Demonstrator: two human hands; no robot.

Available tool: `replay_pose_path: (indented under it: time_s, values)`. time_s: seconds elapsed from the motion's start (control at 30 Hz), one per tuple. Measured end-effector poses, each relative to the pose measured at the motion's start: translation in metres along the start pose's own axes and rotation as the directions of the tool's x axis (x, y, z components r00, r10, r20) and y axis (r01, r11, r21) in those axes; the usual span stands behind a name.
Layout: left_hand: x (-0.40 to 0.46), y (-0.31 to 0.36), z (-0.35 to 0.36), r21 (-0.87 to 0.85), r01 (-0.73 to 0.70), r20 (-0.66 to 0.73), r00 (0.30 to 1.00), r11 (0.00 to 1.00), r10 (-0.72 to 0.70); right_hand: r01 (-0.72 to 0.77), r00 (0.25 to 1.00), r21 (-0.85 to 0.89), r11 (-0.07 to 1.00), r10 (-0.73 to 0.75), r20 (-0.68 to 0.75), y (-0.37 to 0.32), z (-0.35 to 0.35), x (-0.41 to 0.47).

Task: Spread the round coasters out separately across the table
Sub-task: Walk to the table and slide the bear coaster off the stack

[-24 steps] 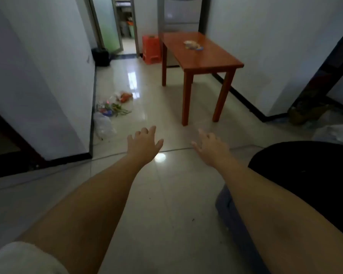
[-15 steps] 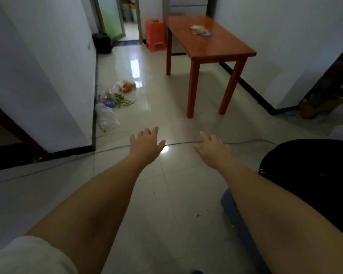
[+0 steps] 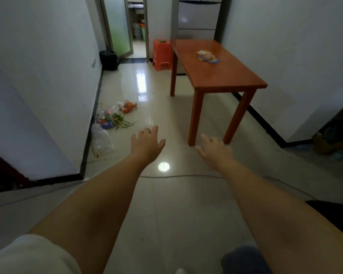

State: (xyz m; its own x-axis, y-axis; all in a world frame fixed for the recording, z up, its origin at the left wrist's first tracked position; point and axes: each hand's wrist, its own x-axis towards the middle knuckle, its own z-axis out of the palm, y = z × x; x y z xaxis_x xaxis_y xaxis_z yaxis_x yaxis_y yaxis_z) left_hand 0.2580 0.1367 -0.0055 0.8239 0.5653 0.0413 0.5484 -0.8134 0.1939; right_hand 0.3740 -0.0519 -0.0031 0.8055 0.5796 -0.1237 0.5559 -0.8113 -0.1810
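Note:
A small heap of round coasters (image 3: 207, 56) lies bunched together on a reddish wooden table (image 3: 226, 80) across the room, against the right wall. Both arms stretch forward over the tiled floor, well short of the table. My left hand (image 3: 147, 143) hovers open with its fingers spread and nothing in it. My right hand (image 3: 216, 149) is also open and empty, just in front of the table's near legs.
A pile of bags and vegetables (image 3: 115, 117) lies on the floor by the left wall. An orange plastic stool (image 3: 162, 54) stands beside the table's far end. A cable (image 3: 186, 176) crosses the floor. A dark object (image 3: 337, 216) sits at the right edge.
The view has advanced toward the table, which looks larger and nearer. Both hands stay outstretched and open, holding nothing.

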Motion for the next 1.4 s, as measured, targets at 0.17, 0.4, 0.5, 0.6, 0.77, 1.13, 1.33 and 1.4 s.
replay_pose_path:
  time_s: [0.17, 0.4, 0.5, 0.6, 0.77, 1.13, 1.33, 1.4]
  values:
    - [0.091, 0.018, 0.001, -0.03, 0.004, -0.014, 1.0, 1.0, -0.004, 0.039, 0.999, -0.01, 0.999, -0.038, 0.02, 0.006, -0.025, 0.1]
    - [0.221, -0.017, 0.005, -0.049, 0.082, -0.01, 0.997, 0.995, -0.083, 0.067, 0.997, -0.021, 0.998, -0.067, 0.027, -0.014, -0.037, 0.244]
    - [0.295, -0.039, 0.006, -0.062, 0.064, -0.021, 0.998, 0.996, -0.066, 0.061, 0.998, -0.028, 0.998, -0.061, -0.001, -0.028, -0.041, 0.316]
    - [0.387, -0.059, -0.008, -0.043, 0.023, -0.044, 0.999, 0.999, -0.025, 0.031, 0.999, 0.003, 1.0, -0.031, -0.012, -0.048, -0.053, 0.396]
    - [0.525, -0.069, -0.027, -0.036, -0.02, -0.079, 0.997, 0.999, 0.017, -0.003, 0.998, -0.008, 1.0, 0.003, -0.055, -0.066, -0.078, 0.512]
    - [0.797, -0.052, 0.005, -0.031, -0.075, -0.092, 0.993, 0.997, 0.072, -0.075, 0.994, 0.008, 0.997, 0.076, -0.079, -0.032, -0.098, 0.771]
    - [0.95, -0.005, 0.015, -0.066, -0.119, -0.061, 0.991, 0.991, 0.115, -0.135, 0.987, 0.007, 0.991, 0.135, -0.085, 0.008, -0.13, 0.917]
    - [0.992, 0.007, 0.019, -0.08, -0.152, -0.055, 0.987, 0.985, 0.148, -0.15, 0.986, 0.006, 0.989, 0.15, -0.078, 0.018, -0.137, 0.958]
